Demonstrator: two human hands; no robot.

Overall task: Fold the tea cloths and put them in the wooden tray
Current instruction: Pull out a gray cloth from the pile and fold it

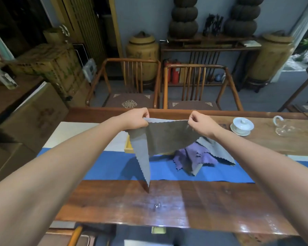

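Note:
A grey tea cloth point(167, 135) with scalloped edges hangs in the air above the table, stretched by its top edge. My left hand point(135, 119) pinches its left top corner and my right hand point(201, 124) pinches the right one. One corner dangles down to a point near the table. Behind the cloth, a purple cloth point(194, 157) lies crumpled on the blue runner point(105, 167), with another grey cloth point(219, 151) beside it. The wooden tray point(128, 146) shows only its light left edge; the held cloth hides the rest.
A white lidded cup on a saucer point(242, 126) and a glass pitcher point(284, 126) stand at the table's far right. Two wooden chairs point(132, 86) face the far edge. Bare dark wood point(149, 206) lies near me.

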